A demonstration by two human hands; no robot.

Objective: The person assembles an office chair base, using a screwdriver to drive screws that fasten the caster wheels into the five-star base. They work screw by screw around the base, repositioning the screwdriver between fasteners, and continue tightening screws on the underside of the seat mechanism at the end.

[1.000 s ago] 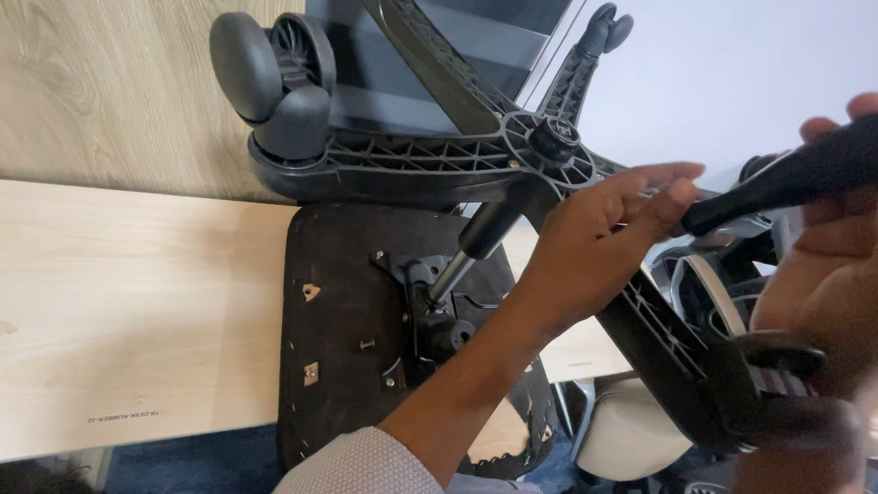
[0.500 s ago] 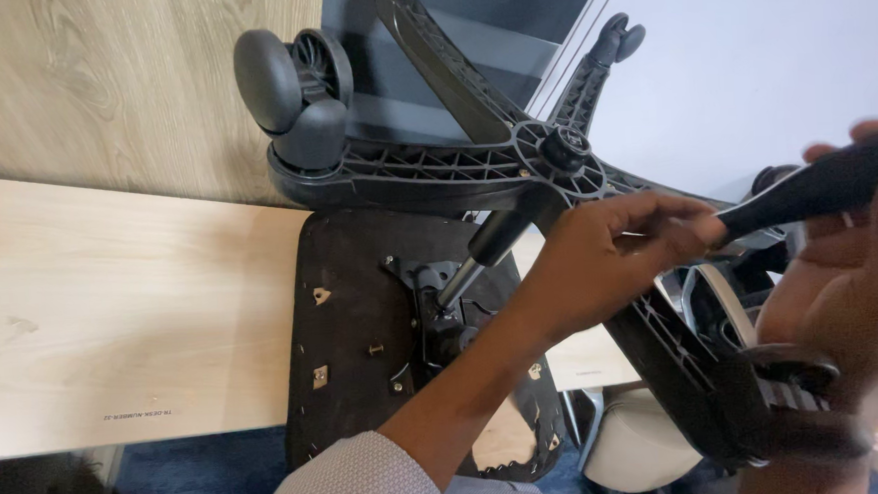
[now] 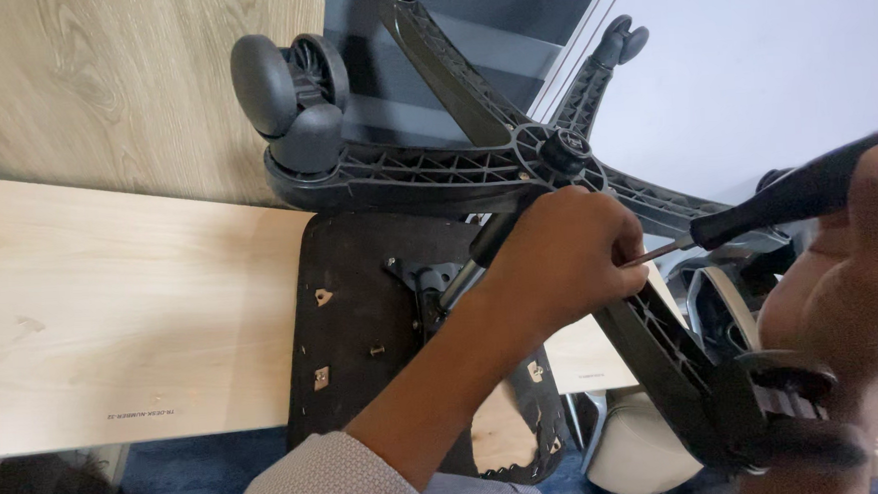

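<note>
- The left hand (image 3: 560, 256) is closed into a fist beneath the hub of the chair base (image 3: 514, 158), and the metal tip of a screwdriver (image 3: 787, 199) appears to be steadied between its fingers.
- The right hand (image 3: 852, 295) is wrapped around the screwdriver's black handle at the right edge of the view, with the thumb laid along the top.
- The screwdriver is judged light and stiff; its rounded handle gives a firm hold, while the thin shaft is better only guided, not gripped hard.
- The chair base is seen upside down, its ribbed plastic arms spread out from the hub, above the overturned seat (image 3: 363, 321).
- The base is judged rigid and fairly heavy, and top-heavy as it stands; an arm close to the hub would be the surest place to take it.
- A caster wheel (image 3: 286, 90) sits at the end of the left arm; it is likely to swivel and roll, so it is a poor handhold.
- The metal column (image 3: 465, 271) runs from the hub down to the seat's underside; it looks smooth and may be slippery.
- The seat rests against the edge of a pale wooden surface (image 3: 112, 304).
</note>
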